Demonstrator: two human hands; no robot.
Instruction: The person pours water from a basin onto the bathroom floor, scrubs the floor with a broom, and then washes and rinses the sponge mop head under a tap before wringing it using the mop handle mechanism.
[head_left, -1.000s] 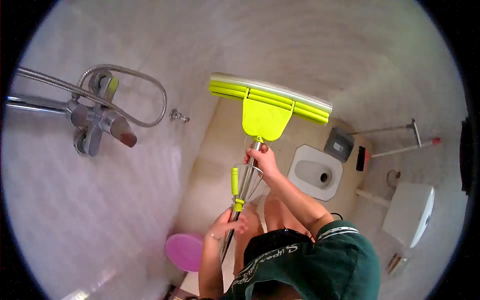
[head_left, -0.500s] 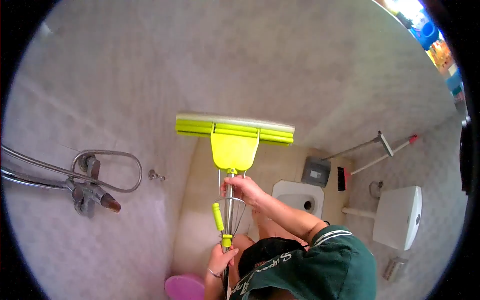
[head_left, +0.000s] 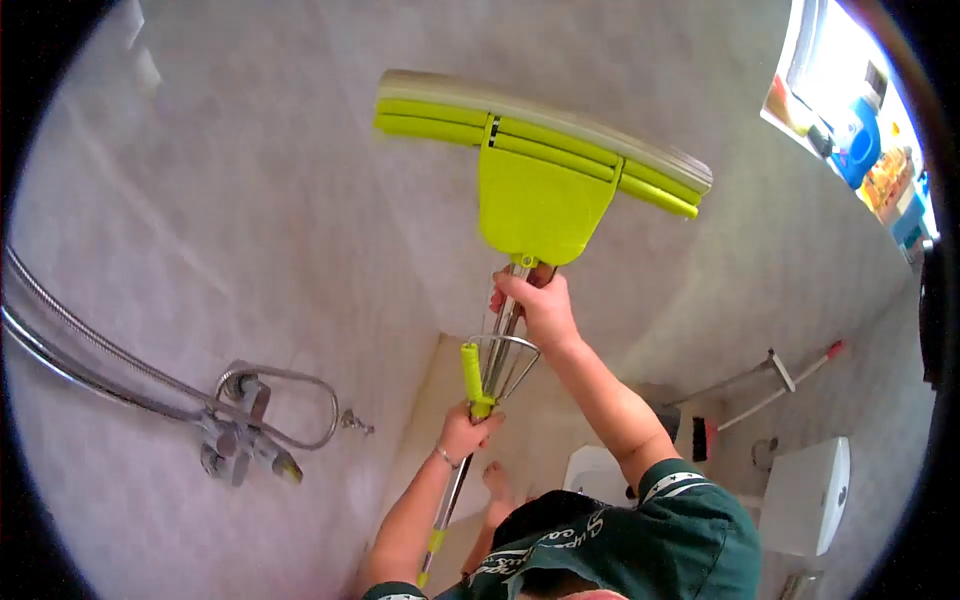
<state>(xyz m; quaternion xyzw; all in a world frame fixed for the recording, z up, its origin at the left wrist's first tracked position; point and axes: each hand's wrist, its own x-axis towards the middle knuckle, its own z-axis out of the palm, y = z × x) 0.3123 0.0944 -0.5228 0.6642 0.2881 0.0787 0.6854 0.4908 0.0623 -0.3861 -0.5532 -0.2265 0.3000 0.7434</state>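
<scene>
A sponge mop with a lime-green head (head_left: 545, 195) is raised in front of the grey wall, its pale sponge strip uppermost and slightly tilted down to the right. Just below the head, my right hand (head_left: 540, 305) is wrapped round the metal pole. My left hand (head_left: 467, 435) grips the pole lower down, right under the green collar. Between the two hands are a wire lever and its green grip (head_left: 472, 372). The pole's lower end runs down past my left forearm.
A shower mixer (head_left: 240, 425) with a looped hose is on the left wall. At right are a white cistern (head_left: 805, 497), a squat toilet (head_left: 597, 473), a brush (head_left: 700, 438) and a dustpan. Bottles (head_left: 858, 140) stand by a bright window at upper right.
The mop head first shifted left and down, then rose up the wall and to the right with both hands on the pole. My left hand has closed round it. The window has come into view.
</scene>
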